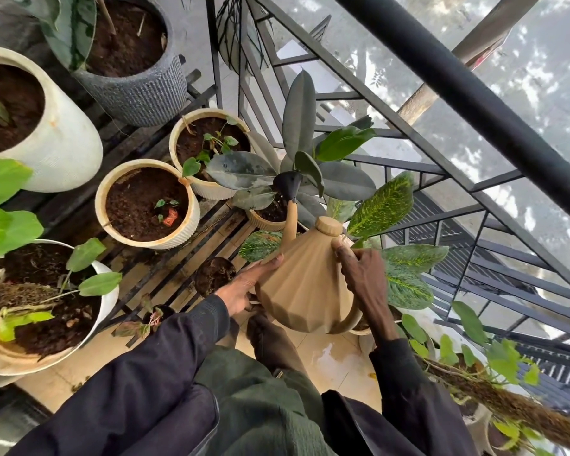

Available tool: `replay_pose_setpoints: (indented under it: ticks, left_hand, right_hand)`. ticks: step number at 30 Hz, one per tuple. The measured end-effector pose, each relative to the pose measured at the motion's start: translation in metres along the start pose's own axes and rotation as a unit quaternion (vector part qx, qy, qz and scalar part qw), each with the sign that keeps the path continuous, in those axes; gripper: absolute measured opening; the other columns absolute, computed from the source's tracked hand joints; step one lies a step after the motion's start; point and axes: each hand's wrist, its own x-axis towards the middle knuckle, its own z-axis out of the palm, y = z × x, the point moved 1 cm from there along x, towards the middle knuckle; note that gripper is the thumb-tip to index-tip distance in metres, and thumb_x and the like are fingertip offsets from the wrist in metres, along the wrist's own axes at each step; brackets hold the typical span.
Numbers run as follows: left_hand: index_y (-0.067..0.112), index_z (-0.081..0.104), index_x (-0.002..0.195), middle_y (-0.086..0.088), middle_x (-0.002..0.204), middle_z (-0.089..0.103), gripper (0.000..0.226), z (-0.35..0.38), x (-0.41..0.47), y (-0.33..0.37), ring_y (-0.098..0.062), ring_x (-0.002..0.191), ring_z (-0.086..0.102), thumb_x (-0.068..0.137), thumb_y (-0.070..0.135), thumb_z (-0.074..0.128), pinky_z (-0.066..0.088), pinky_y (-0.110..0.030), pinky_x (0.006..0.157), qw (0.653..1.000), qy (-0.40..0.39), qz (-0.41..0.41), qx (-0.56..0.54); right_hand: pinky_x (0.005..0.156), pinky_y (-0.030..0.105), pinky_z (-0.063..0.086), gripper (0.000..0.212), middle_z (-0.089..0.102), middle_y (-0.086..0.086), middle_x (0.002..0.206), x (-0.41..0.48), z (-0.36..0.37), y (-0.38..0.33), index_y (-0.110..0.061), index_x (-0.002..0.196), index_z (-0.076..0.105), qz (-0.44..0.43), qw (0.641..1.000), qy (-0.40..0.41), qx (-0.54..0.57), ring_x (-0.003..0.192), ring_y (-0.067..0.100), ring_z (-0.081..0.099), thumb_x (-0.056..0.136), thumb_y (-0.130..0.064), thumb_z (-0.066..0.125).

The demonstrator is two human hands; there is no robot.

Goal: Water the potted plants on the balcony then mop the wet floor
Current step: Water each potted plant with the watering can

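Watering can (306,284) (tan, faceted, conical)

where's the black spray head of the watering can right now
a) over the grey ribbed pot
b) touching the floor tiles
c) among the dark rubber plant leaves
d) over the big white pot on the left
c: the black spray head of the watering can sits among the dark leaves of the rubber plant.

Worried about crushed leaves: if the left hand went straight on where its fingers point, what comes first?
Probably the spout of the watering can, just past the fingertips of the left hand; the speckled leaf lies beside that line, depth unclear.
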Motion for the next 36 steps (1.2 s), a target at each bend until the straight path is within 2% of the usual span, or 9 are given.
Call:
replay_pose_setpoints:
  ticks: [2,5,10,14,19,21,30,34,36]
  left_hand:
    - [0.029,0.041,0.15,-0.007,0.132,0.061,0.109,-0.001,0.001,-0.002,-0.028,0.117,0.056,0.058,0.065,0.087,0.046,-0.055,0.102,1.0,0.007,-0.002,-0.008]
    - [0.029,0.034,0.152,-0.011,0.14,0.054,0.11,-0.001,-0.003,-0.002,-0.031,0.12,0.051,0.06,0.058,0.087,0.044,-0.056,0.102,1.0,0.015,0.004,-0.013]
    - [0.033,0.038,0.149,-0.01,0.136,0.058,0.123,-0.001,-0.006,-0.005,-0.032,0.124,0.053,0.043,0.06,0.094,0.043,-0.061,0.105,1.0,0.007,0.02,-0.011]
    - [0.036,0.043,0.146,-0.006,0.132,0.063,0.113,0.0,-0.01,-0.009,-0.028,0.12,0.058,0.048,0.059,0.095,0.045,-0.057,0.104,0.999,0.006,0.037,-0.004]
    - [0.035,0.046,0.144,-0.001,0.129,0.066,0.114,-0.001,-0.012,-0.013,-0.024,0.117,0.062,0.045,0.057,0.097,0.049,-0.054,0.101,0.998,0.011,0.056,-0.016]
    - [0.035,0.046,0.143,-0.001,0.131,0.065,0.113,0.0,-0.014,-0.013,-0.023,0.117,0.061,0.045,0.056,0.097,0.049,-0.054,0.102,0.998,0.011,0.061,-0.014]
    - [0.038,0.049,0.139,-0.003,0.13,0.064,0.115,-0.007,-0.016,-0.013,-0.026,0.12,0.06,0.038,0.06,0.098,0.043,-0.058,0.107,0.996,0.022,0.089,-0.004]
    - [0.034,0.05,0.138,-0.002,0.125,0.067,0.11,-0.01,-0.025,-0.007,-0.023,0.116,0.063,0.04,0.055,0.096,0.048,-0.05,0.105,0.992,0.017,0.121,-0.002]
    - [0.03,0.05,0.14,-0.003,0.124,0.068,0.114,-0.014,-0.029,-0.004,-0.022,0.114,0.065,0.039,0.054,0.098,0.051,-0.048,0.103,0.991,0.015,0.132,-0.005]
  right_hand:
    - [0.045,0.039,0.043,0.095,0.062,0.031,0.062,-0.005,0.0,0.002,0.011,0.075,0.069,-0.007,1.0,0.005,0.01,0.047,0.02,0.046,0.081,-0.082,0.053]
    - [0.048,0.034,0.039,0.095,0.061,0.033,0.063,-0.015,0.002,0.006,0.012,0.071,0.067,-0.009,0.999,0.024,0.03,0.047,0.019,0.044,0.081,-0.082,0.054]
    - [0.044,0.025,0.033,0.095,0.056,0.026,0.055,-0.03,0.0,0.007,0.014,0.07,0.067,-0.01,0.998,0.049,0.045,0.048,0.016,0.04,0.077,-0.08,0.05]
    - [0.049,0.025,0.032,0.092,0.055,0.028,0.054,-0.04,-0.001,0.011,0.012,0.065,0.065,-0.034,0.995,0.068,0.059,0.047,0.015,0.038,0.08,-0.077,0.05]
    - [0.044,0.017,0.028,0.089,0.045,0.006,0.046,-0.049,-0.001,0.016,0.011,0.06,0.061,-0.038,0.992,0.09,0.075,0.043,0.015,0.032,0.083,-0.075,0.053]
    - [0.046,0.023,0.03,0.087,0.042,0.0,0.047,-0.051,-0.001,0.017,0.01,0.058,0.059,-0.041,0.992,0.095,0.075,0.043,0.015,0.03,0.084,-0.073,0.054]
    - [0.041,0.016,0.026,0.078,0.044,-0.004,0.043,-0.061,-0.003,0.007,0.001,0.057,0.066,-0.036,0.988,0.113,0.095,0.04,0.008,0.03,0.081,-0.073,0.057]
    - [0.051,0.028,0.035,0.078,0.057,0.021,0.052,-0.065,-0.001,0.006,0.003,0.062,0.068,-0.035,0.988,0.117,0.097,0.046,0.015,0.039,0.084,-0.071,0.059]
    - [0.054,0.031,0.038,0.077,0.06,0.024,0.058,-0.07,0.0,0.003,0.003,0.063,0.068,-0.037,0.987,0.119,0.1,0.049,0.017,0.043,0.086,-0.07,0.059]
